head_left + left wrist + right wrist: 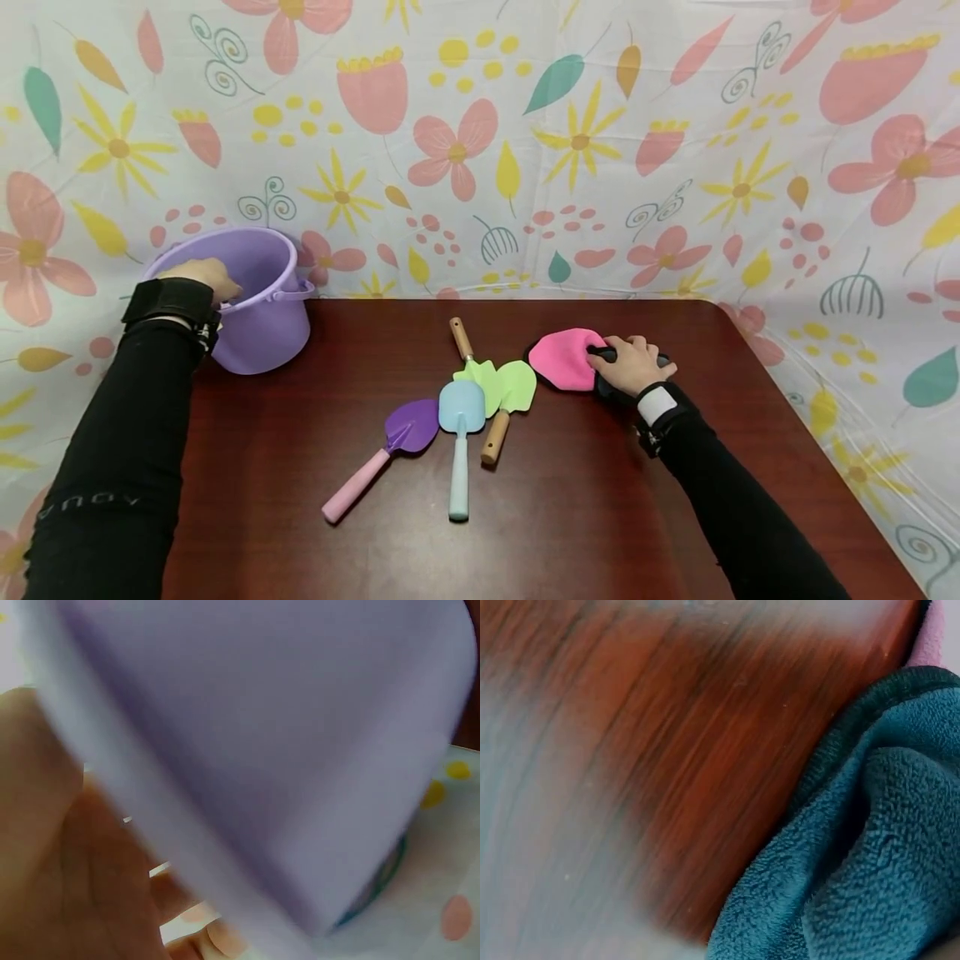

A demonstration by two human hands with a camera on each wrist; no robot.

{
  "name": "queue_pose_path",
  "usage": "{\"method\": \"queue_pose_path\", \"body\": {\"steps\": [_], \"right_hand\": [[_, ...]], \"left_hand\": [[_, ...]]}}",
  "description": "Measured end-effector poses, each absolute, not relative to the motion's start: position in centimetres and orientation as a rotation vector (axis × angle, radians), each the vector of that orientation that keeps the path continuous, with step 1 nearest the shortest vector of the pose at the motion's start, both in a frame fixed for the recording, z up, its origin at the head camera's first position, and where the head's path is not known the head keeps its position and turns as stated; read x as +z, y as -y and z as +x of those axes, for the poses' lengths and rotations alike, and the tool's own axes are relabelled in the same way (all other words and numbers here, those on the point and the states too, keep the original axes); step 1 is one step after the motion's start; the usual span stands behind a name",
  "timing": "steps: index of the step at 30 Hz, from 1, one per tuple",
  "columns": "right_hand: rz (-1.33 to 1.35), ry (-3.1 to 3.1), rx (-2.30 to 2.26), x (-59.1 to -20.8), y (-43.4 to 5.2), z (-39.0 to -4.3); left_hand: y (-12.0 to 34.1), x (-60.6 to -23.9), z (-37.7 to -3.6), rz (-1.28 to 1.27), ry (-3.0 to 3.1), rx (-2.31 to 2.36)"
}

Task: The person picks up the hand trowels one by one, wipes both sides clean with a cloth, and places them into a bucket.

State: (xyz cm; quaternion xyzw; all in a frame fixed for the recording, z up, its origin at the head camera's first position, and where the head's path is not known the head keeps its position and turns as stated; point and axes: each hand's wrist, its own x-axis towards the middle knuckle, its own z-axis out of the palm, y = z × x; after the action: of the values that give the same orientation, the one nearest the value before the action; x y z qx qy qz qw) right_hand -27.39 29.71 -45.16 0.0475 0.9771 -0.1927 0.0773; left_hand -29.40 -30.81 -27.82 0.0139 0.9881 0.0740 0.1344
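Flowered cloth (525,150) hangs behind and to both sides of the dark red tabletop (570,500) where I am working. My left hand (201,276) sits on the near rim of the purple bucket (258,321), which stands upright at the far left corner, and my fingers curl over the rim and grip it, which steadies it from tipping. The left wrist view shows only the bucket wall (300,750) close up, blurred, with my palm (45,847) beside it. I cannot see the bucket's floor from here, and what shows of the inside holds nothing that I can make out. My right hand (633,364) lies on a dark cloth (611,385) at the right of the tabletop, fingers bent down onto it and seemingly bunching it, though I cannot tell how firmly they close. The right wrist view shows teal fleece (870,847) folded against the wood. A pink piece (564,358) lies flat just to the left of that hand, touching the dark cloth. In the middle, well apart from the bucket, four small garden tools lie in a loose fan with their blades meeting: a purple trowel (411,425) with a pink handle, a blue spade (461,407), a green fork (480,375) with its wooden handle pointing away, and a green trowel (516,386) with its wooden handle towards me
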Motion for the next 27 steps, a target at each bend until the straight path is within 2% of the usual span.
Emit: {"method": "queue_pose_path", "body": {"steps": [12,21,27], "right_hand": [[0.062,-3.027,-0.603,-44.2,-29.6,-26.4],[0.028,-3.071,-0.748,-42.7,-28.9,-25.4],[0.057,-3.033,-0.809,-41.9,-29.1,-24.8]], "left_hand": [[29.4,-27.3,-30.4,0.097,-2.984,0.218],[26.5,-26.2,-27.9,0.204,-3.064,0.44],[23.6,-27.2,-25.8,0.298,-3.132,0.474]]}}
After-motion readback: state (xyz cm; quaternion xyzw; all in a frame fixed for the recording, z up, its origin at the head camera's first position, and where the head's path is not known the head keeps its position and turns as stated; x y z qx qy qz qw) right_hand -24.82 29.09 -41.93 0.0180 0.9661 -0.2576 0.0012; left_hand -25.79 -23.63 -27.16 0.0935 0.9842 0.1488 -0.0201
